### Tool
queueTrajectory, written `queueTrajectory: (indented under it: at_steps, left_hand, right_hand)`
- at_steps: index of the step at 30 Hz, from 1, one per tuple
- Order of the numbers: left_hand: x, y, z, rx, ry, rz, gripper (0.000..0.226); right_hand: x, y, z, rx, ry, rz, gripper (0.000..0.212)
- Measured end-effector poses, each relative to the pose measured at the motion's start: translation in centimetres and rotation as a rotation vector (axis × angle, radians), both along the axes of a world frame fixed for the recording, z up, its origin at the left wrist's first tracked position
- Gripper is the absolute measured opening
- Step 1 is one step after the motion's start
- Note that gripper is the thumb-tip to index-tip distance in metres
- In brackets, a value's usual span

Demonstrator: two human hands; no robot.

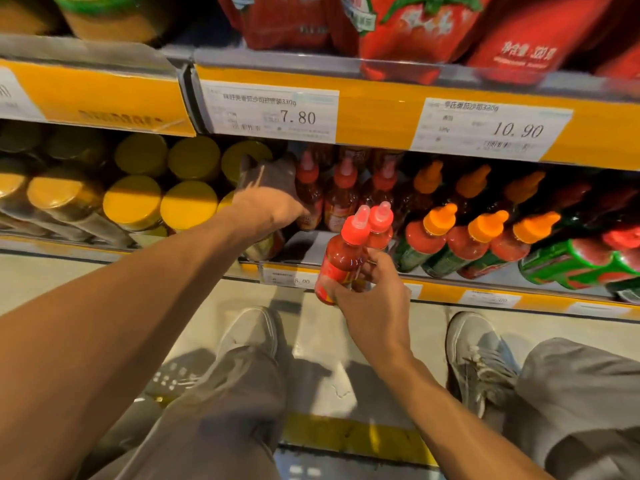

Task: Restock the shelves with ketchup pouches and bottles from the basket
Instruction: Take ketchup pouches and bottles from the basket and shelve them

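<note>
My right hand (370, 292) grips two small red ketchup bottles (346, 258) with pink-red caps, held together just in front of the lower shelf's edge (450, 289). My left hand (273, 209) reaches into that shelf, its fingers against a shelved red-capped bottle (308, 199) at the left end of a row of the same bottles (343, 199). The fingertips are hidden behind the hand. Red ketchup pouches (415, 26) stand on the upper shelf. No basket is in view.
Orange-capped bottles with green labels (485, 237) fill the shelf to the right. Yellow-lidded jars (162, 199) fill the left. A dark divider (266, 178) stands behind my left hand. Price tags (273, 116) hang on the yellow rail. My knees and shoes (252, 334) are below.
</note>
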State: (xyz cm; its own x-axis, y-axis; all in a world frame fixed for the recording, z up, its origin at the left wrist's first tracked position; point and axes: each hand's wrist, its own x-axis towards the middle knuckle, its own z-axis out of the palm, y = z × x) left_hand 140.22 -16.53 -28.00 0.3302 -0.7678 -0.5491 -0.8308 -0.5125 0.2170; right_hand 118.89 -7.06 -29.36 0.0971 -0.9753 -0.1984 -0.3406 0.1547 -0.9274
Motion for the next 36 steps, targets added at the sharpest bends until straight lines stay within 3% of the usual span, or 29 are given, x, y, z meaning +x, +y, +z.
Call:
queueTrajectory:
  at_steps: [5,9,13,16,17,20,22,30,36]
  left_hand:
    - [-1.3,0.4,2.4,0.026,-0.121,-0.133,0.077]
    - [-2.1,1.3,4.5,-0.002,-0.154,-0.166,0.066]
    - [-2.8,3.6,7.5,-0.324,-0.25,-0.204,0.045]
    - [-3.3,5.8,9.4,-0.606,-0.4,-0.4,0.032]
    - [-3.4,6.3,9.9,-0.649,-0.345,-0.437,0.034]
    - [-4.4,7.7,11.4,-0.542,0.127,-0.315,0.047]
    - [-5.1,8.1,11.8,-0.496,0.28,-0.28,0.049]
    - [-6.1,7.6,11.4,-0.573,0.202,-0.346,0.031]
    - [-5.5,6.9,10.5,-0.564,0.207,-0.261,0.025]
  right_hand:
    - [-0.1,0.0,0.1,0.025,-0.007,0.003,0.052]
    - [-0.3,0.1,0.8,0.007,0.034,0.013,0.056]
    - [-0.8,0.3,1.1,0.018,0.049,0.002,0.048]
    - [-0.8,0.4,2.0,0.013,0.04,0.014,0.046]
    - [-0.8,0.5,2.3,0.014,0.04,0.017,0.046]
    - [-0.9,0.5,3.1,0.018,0.065,0.029,0.049]
    - [-0.9,0.6,3.7,-0.001,0.094,0.036,0.051]
    - [-0.9,0.7,4.9,-0.118,0.189,0.065,0.055]
    - [-1.5,-0.2,4.9,-0.098,0.218,0.108,0.059]
